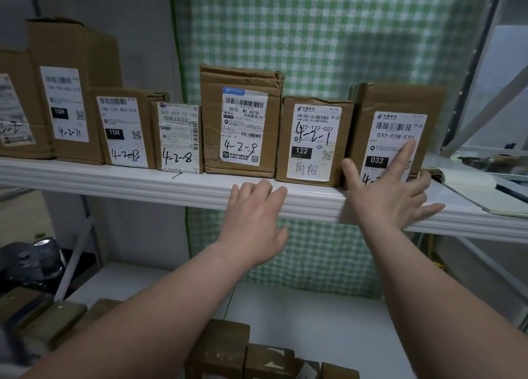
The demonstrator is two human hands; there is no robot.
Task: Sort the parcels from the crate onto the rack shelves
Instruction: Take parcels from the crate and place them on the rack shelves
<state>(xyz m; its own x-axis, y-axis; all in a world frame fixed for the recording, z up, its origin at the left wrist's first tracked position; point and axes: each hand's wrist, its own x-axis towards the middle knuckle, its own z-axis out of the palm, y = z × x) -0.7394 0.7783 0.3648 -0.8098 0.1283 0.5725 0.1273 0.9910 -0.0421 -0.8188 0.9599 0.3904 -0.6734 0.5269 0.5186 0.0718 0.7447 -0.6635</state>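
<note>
Several brown cardboard parcels with white labels stand in a row on the white rack shelf [177, 185]. The rightmost parcel [400, 101], labelled 032, stands upright at the row's right end. My right hand [391, 190] lies flat against its front with fingers spread and straight, the forefinger up on the label. To its left stand the parcel marked 4-2-1 [314, 141] and the taller parcel marked 4-2-9 [241, 121]. My left hand [254, 215] hovers at the shelf's front edge below those two, fingers relaxed, holding nothing.
More parcels [125, 130] fill the shelf's left part. An open notebook [483, 192] lies on the shelf's right end. Brown boxes [243, 350] sit below, on the lower shelf [314, 315]. A green checked cloth [328, 35] hangs behind the rack. Metal struts run at the right.
</note>
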